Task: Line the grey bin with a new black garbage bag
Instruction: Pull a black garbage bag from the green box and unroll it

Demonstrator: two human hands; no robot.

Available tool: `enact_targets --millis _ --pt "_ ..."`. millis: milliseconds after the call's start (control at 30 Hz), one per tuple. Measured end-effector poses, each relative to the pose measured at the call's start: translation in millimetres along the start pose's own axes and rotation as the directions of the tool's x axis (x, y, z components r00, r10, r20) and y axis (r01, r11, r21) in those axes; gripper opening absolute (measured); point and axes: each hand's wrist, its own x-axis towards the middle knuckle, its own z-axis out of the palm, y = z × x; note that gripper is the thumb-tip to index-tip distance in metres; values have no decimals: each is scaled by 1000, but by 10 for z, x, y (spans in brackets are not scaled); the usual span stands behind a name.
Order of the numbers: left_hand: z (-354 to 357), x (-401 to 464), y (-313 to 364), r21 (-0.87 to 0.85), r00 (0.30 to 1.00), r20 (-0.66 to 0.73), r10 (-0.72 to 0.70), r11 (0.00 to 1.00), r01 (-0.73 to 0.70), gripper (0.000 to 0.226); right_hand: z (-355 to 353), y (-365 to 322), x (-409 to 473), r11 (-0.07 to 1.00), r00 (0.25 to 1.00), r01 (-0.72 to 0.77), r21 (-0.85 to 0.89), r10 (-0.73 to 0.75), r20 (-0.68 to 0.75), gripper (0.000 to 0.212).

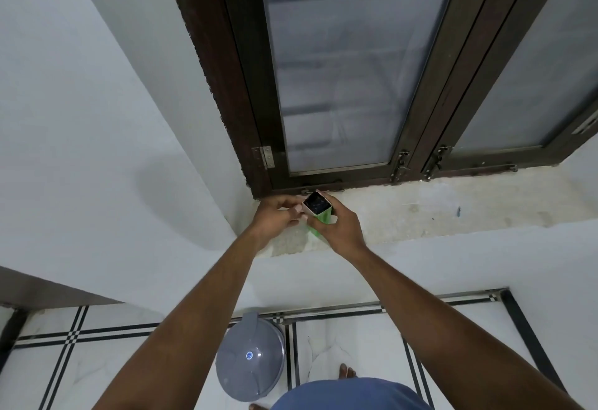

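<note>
Your right hand (336, 227) grips a green box (318, 210) of black bags over the window sill (437, 206), open end up. Your left hand (278, 217) pinches at its mouth. The grey bin (250, 353) sits lidded on the floor below.

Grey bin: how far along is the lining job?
Done: nothing visible yet. The grey bin sits on the floor with its lid shut and no black bag showing.
In hand: at the window ledge, the right hand grips a green box, open end up, and the left hand pinches at its mouth.
Left: get a bag out, open the bin, fit it.
</note>
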Motion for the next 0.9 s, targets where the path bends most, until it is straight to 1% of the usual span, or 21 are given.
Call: enact_targets --millis 33,67,133,167,200,233,300,333,500,633,800,833,900 --pt "-26 -11 29 87 1000 -13 18 996 -17 20 23 -4 7 1000 1000 3 -17 -3 -5 73" --pt "-37 -28 58 197 997 -43 68 979 -58 21 45 -7 11 1000 1000 7 -29 -7 -11 69" --pt "-29 -76 116 377 964 -89 252 904 -202 20 80 -17 28 999 999 27 -32 -28 -22 64" --pt "-19 -102 142 430 935 -65 349 855 -290 20 96 -25 32 999 999 40 -31 -40 -24 63" --pt "-4 -115 165 476 907 -6 420 799 -367 21 109 -28 37 998 998 52 -29 -53 -23 62" --pt "7 -126 192 527 889 66 454 740 -417 23 123 -24 37 998 998 62 -26 -63 -18 61" --pt "-3 -105 251 628 886 155 437 649 -430 28 140 -34 36 996 997 80 -31 -80 -2 60" --pt "-20 -89 284 653 893 166 418 632 -417 29 143 -37 40 996 996 85 -34 -85 6 60" --pt "-55 -49 441 683 907 184 379 615 -395 35 128 -35 76 997 997 76 -28 -75 31 61" --pt "-40 -7 586 741 930 217 296 570 -355 46 88 -1 114 997 995 72 -42 -69 67 62" --pt "-27 32 785 816 938 273 212 466 -343 43 79 11 144 993 991 93 -74 -85 108 64" --pt "-16 32 817 832 939 286 192 436 -343 43 82 26 149 993 989 101 -68 -93 114 65" --pt "9 30 881 878 938 312 149 333 -345 40 82 46 158 993 986 108 -48 -101 130 69"
